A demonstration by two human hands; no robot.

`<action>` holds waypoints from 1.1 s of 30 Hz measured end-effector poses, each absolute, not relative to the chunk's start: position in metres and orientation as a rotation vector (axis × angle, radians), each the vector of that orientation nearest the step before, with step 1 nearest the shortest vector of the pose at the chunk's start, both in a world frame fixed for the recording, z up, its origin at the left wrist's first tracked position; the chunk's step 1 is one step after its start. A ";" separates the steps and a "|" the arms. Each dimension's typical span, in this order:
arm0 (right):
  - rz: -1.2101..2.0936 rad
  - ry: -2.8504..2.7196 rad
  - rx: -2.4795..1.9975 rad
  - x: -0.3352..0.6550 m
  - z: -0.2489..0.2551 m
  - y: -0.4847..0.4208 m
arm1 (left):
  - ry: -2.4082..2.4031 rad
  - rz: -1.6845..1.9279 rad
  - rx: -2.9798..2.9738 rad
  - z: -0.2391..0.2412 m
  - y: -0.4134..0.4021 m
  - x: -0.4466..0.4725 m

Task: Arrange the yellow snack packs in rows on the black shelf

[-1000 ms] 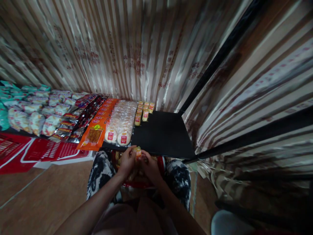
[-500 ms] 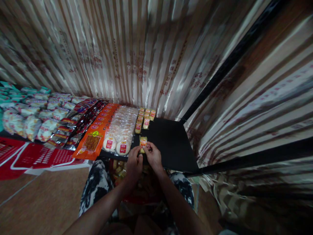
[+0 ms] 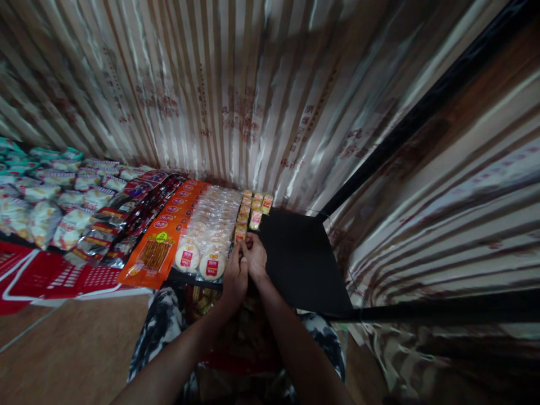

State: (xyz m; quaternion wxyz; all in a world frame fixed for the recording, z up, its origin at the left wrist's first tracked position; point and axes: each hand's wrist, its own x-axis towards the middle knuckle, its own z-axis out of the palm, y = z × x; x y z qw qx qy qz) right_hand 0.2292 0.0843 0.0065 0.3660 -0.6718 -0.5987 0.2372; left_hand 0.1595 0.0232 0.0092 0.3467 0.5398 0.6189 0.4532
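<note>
My left hand [image 3: 235, 275] and my right hand [image 3: 255, 257] meet at the front end of a row of small yellow snack packets [image 3: 255, 219] with red labels. The fingers of both are closed around a small yellow packet that they now almost wholly hide. Just beyond my fingertips, the front packet of the left column [image 3: 240, 233] lies on the black shelf [image 3: 301, 259]. Left of my hands are round white crackers in clear wrappers [image 3: 212, 265], laid in two overlapping columns.
Further left lie orange snack bags [image 3: 154, 253], dark red shiny packs [image 3: 122, 225], white packs [image 3: 71, 228] and green packs [image 3: 17, 160]. Striped printed sheeting [image 3: 236, 84] hangs behind. Black posts [image 3: 379, 140] frame the right side. A container of gold-wrapped packets [image 3: 205, 298] sits below, between my knees.
Both hands have moved forward with the yellow packet, up to the front of the left column. My fingers now cover the packet that showed before. The view has shifted slightly.
</note>
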 end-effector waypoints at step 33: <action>0.798 -1.560 -1.687 0.253 -0.036 -0.076 | 1.543 0.595 1.570 -0.028 -0.083 0.139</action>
